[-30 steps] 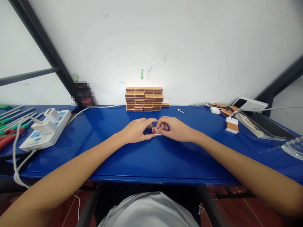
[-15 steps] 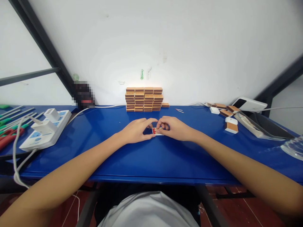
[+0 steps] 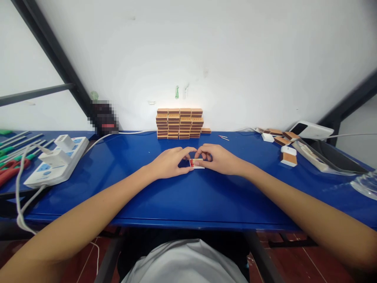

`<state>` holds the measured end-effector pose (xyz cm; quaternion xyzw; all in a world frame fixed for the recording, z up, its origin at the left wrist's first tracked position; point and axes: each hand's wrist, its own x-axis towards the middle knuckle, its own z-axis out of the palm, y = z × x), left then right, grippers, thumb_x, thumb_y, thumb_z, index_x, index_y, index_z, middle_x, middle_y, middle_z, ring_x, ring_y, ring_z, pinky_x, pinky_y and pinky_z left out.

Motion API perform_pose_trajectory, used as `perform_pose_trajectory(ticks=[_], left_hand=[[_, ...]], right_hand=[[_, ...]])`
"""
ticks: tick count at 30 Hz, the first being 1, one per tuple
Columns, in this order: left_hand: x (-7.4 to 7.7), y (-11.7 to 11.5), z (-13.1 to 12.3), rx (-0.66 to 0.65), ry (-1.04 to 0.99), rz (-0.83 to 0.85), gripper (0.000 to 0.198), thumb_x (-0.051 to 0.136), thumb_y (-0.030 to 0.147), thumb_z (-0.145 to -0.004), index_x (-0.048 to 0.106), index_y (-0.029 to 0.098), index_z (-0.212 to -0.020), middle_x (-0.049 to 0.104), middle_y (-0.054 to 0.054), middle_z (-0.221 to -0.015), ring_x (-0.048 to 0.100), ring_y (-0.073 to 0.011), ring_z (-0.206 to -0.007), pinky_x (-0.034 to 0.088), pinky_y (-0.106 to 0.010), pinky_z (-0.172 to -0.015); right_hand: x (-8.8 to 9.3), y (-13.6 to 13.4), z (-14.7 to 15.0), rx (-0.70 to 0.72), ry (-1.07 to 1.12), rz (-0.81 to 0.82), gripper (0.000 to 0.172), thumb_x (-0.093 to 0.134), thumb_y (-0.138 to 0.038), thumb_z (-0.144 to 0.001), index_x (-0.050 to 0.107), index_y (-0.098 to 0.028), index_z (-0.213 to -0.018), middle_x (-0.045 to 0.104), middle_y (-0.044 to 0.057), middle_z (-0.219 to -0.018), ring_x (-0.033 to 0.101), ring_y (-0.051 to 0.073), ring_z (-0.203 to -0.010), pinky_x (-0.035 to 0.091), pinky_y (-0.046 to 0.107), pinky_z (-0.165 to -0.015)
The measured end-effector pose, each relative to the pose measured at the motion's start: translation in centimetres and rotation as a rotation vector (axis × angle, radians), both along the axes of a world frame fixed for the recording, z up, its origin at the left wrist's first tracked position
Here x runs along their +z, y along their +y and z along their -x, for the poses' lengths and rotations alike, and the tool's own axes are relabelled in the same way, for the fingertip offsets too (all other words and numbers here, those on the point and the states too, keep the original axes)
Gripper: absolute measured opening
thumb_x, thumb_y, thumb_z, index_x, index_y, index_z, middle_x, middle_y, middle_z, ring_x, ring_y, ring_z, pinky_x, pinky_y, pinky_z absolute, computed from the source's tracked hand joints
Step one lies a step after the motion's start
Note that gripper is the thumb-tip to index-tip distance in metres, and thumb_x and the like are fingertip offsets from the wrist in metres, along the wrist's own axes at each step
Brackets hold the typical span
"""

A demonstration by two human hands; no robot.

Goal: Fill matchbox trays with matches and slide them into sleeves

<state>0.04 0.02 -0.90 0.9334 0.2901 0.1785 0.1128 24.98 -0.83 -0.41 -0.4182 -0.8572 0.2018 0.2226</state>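
A small white matchbox tray (image 3: 201,167) with red-tipped matches (image 3: 194,162) in it lies on the blue table, between my hands. My left hand (image 3: 172,162) holds the tray's left end, thumb at the near side and curved fingers at the far side. From the right, my right hand (image 3: 218,158) reaches over the tray with its fingers curled. Its thumb lies on the matches, and its fingertips meet near the far edge. The thumb hides part of the tray's right half.
Stacked matchboxes (image 3: 179,125) stand against the wall, with one matchbox (image 3: 206,130) beside them. Two loose matches (image 3: 224,137) lie to their right. A power strip (image 3: 55,165) and red-handled scissors (image 3: 13,169) are on the left. More matchboxes (image 3: 288,158) and a white device (image 3: 312,129) sit right.
My right thumb has shifted slightly over the tray, so more of the matches show. My left hand has stayed in place.
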Motion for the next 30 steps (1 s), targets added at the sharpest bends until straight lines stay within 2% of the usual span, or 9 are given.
perform_pose_trajectory(ticks=[13, 16, 20, 24, 27, 30], left_hand=[[-0.1, 0.1, 0.1, 0.002, -0.004, 0.005, 0.058, 0.071, 0.037, -0.097, 0.050, 0.025, -0.149, 0.077, -0.006, -0.117, 0.070, -0.0275, -0.113, 0.055, -0.038, -0.089], [-0.1, 0.1, 0.1, 0.003, -0.002, 0.003, 0.057, 0.071, 0.037, -0.097, 0.050, 0.026, -0.149, 0.078, -0.005, -0.115, 0.071, -0.0263, -0.109, 0.054, -0.037, -0.087], [0.0, 0.0, 0.0, 0.013, -0.009, -0.002, 0.056, 0.073, 0.038, -0.097, 0.053, 0.026, -0.149, 0.078, -0.005, -0.114, 0.071, -0.0253, -0.107, 0.054, -0.036, -0.087], [0.4, -0.1, -0.1, -0.014, 0.022, -0.011, 0.030, 0.071, 0.035, -0.098, 0.071, 0.023, -0.125, 0.078, -0.006, -0.115, 0.070, -0.0251, -0.105, 0.054, -0.036, -0.087], [0.7, 0.0, -0.1, -0.028, 0.027, -0.009, 0.019, 0.070, 0.033, -0.099, 0.076, 0.022, -0.113, 0.079, -0.007, -0.116, 0.070, -0.0252, -0.105, 0.055, -0.037, -0.088], [0.6, 0.1, 0.0, -0.023, 0.016, -0.007, 0.021, 0.071, 0.035, -0.099, 0.076, 0.022, -0.115, 0.079, -0.007, -0.117, 0.070, -0.0256, -0.107, 0.055, -0.038, -0.089]], right_hand=[[0.0, -0.1, -0.1, 0.032, 0.014, -0.033, 0.020, 0.066, -0.039, -0.097, 0.079, -0.024, -0.094, 0.061, 0.003, -0.081, 0.056, 0.018, -0.073, 0.044, 0.032, -0.071], [-0.2, 0.7, -0.7, 0.017, 0.033, -0.064, 0.020, 0.065, -0.039, -0.097, 0.077, -0.024, -0.094, 0.062, 0.002, -0.080, 0.056, 0.018, -0.072, 0.045, 0.032, -0.070], [-1.0, 4.6, -3.2, -0.166, -0.004, -0.191, 0.020, 0.063, -0.034, -0.096, 0.076, -0.021, -0.102, 0.070, 0.006, -0.088, 0.063, 0.022, -0.080, 0.049, 0.036, -0.077], [-1.7, 10.3, -6.1, -0.334, -0.217, -0.352, 0.032, 0.057, -0.024, -0.097, 0.073, -0.012, -0.123, 0.075, 0.018, -0.112, 0.064, 0.034, -0.109, 0.048, 0.047, -0.098], [-1.9, 13.8, -6.8, -0.288, -0.378, -0.332, 0.035, 0.059, -0.024, -0.098, 0.072, -0.011, -0.128, 0.074, 0.021, -0.126, 0.063, 0.035, -0.117, 0.047, 0.048, -0.103], [-1.9, 15.6, -6.4, -0.245, -0.435, -0.311, 0.032, 0.061, -0.029, -0.099, 0.074, -0.011, -0.122, 0.076, 0.020, -0.122, 0.065, 0.034, -0.113, 0.049, 0.045, -0.100]])
